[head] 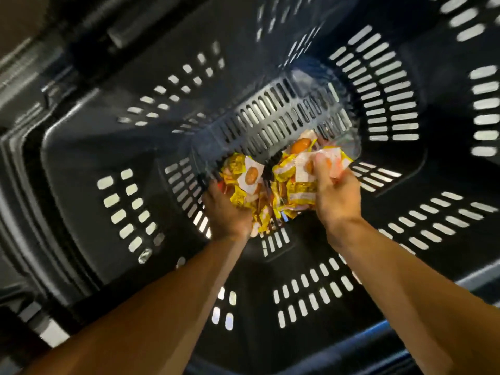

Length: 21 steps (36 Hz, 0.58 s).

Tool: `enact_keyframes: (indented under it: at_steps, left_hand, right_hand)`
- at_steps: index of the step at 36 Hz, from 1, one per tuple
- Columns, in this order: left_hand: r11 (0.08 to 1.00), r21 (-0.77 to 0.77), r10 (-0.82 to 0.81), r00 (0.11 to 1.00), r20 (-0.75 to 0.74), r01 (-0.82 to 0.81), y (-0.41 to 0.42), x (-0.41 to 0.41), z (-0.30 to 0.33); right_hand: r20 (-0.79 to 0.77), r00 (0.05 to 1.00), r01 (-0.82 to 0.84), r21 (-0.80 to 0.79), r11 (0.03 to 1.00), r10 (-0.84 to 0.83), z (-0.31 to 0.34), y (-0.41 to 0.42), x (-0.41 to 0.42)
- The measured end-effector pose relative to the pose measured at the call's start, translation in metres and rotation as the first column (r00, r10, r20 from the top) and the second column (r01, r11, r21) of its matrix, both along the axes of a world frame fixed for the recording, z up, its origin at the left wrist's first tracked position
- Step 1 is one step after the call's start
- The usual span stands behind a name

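I look down through the head camera into a deep black basket (pixel 81 163) with slotted walls. At its bottom lies a clear plastic bag (pixel 328 104), crinkled and glossy, its near end stuffed with small snack packets (pixel 250 177), yellow and white, each printed with an orange-brown oval. My left hand (pixel 227 209) grips the bag's left side, fingers curled under the packets. My right hand (pixel 335 196) clutches a bunch of packets on the right through the plastic.
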State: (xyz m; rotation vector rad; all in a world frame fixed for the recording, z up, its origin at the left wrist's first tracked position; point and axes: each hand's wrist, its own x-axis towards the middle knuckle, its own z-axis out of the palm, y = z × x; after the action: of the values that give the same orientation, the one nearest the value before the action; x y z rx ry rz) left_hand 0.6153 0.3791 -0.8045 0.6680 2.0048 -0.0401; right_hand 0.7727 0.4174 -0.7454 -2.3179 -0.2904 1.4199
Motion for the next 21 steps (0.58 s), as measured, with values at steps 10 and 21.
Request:
enact_keyframes:
  at_steps: [10,21]
  left_hand:
    - [0.586,0.087,-0.81,0.586,0.027,0.805,0.002,-0.023,0.015]
    - [0.246,-0.234,-0.95,0.282,0.134,0.941,0.001,-0.032,-0.011]
  right_hand:
    - [-0.068,0.954,-0.297,-0.085,0.951,0.292,-0.01,0.015,0.018]
    - [-0.05,0.739,-0.663,-0.232,0.712,0.672,-0.03,-0.01,0.002]
